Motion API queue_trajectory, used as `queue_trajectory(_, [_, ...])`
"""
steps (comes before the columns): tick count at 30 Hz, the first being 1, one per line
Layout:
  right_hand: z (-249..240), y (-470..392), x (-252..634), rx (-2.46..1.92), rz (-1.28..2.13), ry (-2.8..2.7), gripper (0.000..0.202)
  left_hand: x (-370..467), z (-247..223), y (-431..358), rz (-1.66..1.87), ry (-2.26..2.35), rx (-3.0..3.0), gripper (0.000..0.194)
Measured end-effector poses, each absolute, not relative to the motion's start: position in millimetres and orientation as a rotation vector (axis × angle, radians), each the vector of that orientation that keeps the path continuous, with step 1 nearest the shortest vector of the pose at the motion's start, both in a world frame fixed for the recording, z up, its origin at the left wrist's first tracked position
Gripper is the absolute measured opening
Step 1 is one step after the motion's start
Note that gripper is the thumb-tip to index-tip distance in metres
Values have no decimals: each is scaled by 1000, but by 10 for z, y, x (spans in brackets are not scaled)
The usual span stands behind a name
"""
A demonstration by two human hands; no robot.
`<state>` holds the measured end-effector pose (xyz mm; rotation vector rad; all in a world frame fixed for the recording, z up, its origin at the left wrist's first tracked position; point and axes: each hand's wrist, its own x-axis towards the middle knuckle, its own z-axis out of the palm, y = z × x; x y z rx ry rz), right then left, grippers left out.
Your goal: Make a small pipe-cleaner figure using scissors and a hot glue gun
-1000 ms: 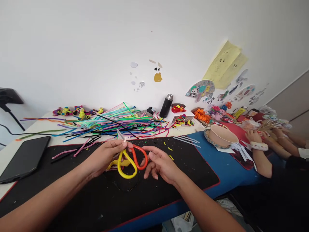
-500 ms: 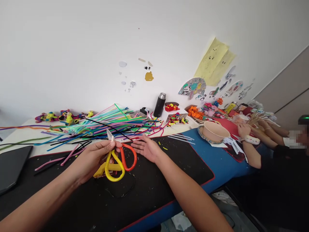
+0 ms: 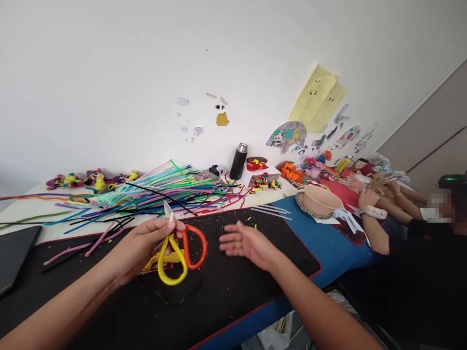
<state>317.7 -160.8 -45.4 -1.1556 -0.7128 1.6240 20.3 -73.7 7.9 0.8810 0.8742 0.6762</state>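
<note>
My left hand (image 3: 155,238) grips a pair of scissors (image 3: 172,281) near the pivot. Their blades point up and away from me, while one yellow and one red-orange handle loop hang to the right. My right hand (image 3: 248,245) holds nothing, its fingers stretched out above the black mat (image 3: 233,291). Beneath the scissors, partly hidden, lies a yellow tool (image 3: 153,262) whose kind I cannot make out. A thin dark loop of cord or wire (image 3: 182,299) lies near it on the mat.
A heap of coloured pipe cleaners (image 3: 156,187) lies behind the mat. Beyond are a black thermos (image 3: 238,162), small pipe-cleaner figures (image 3: 98,180) and orange pieces (image 3: 292,172). A pinkish bowl (image 3: 323,200) stands at right, near another person's arm (image 3: 375,236). A dark flat object (image 3: 18,255) lies left.
My right hand has moved right and toward me, away from the scissors. The left hand still holds them. The view has shifted slightly.
</note>
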Motion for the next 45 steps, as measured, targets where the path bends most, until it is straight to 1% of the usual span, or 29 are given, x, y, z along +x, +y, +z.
queue_trajectory(1, [-475, -1660, 3151, -1156, 1707, -794, 51, 203, 64, -733, 677, 883, 886, 33])
queue_trajectory(3, [-501, -1709, 3182, -1155, 1759, -880, 50, 202, 33, -722, 667, 897, 894, 31])
queue_trajectory(4, [-506, -1698, 3235, -1191, 1780, -875, 50, 201, 20, -716, 659, 903, 894, 30])
queue_trajectory(6, [-507, -1604, 3380, -1302, 1759, -820, 45, 203, 2, -706, 645, 910, 893, 29])
queue_trajectory(8, [-509, -1429, 3532, -1413, 1588, -754, 39, 208, -9, -700, 649, 910, 893, 30])
queue_trajectory(11, [-516, -1114, 3672, -1435, 1333, -694, 21, 219, -26, -700, 650, 913, 862, 32])
queue_trajectory(14, [-502, -896, 3619, -1379, 1180, -667, 17, 220, -42, -698, 640, 918, 829, 34])
queue_trajectory(17, [-479, -859, 3325, -1307, 1253, -744, 25, 212, -52, -677, 647, 884, 867, 37])
queue_trajectory(20, [-476, -929, 2880, -1245, 1479, -879, 39, 198, -62, -636, 712, 846, 924, 40])
queue_trajectory(22, [-478, -967, 2586, -1114, 1702, -1019, 47, 182, -68, -606, 793, 836, 946, 39])
queue_trajectory(27, [-439, -895, 2114, -851, 1887, -1073, 63, 115, -55, -537, 912, 805, 1001, 39])
queue_trajectory(32, [-406, -737, 1971, -742, 1925, -1015, 68, 52, -13, -443, 974, 809, 1066, 43])
queue_trajectory(40, [-471, -616, 1804, -669, 1929, -957, 68, 12, -67, -369, 982, 877, 1117, 47])
queue_trajectory(45, [-461, -685, 1946, -723, 1917, -955, 68, 56, -105, -389, 962, 903, 1170, 44])
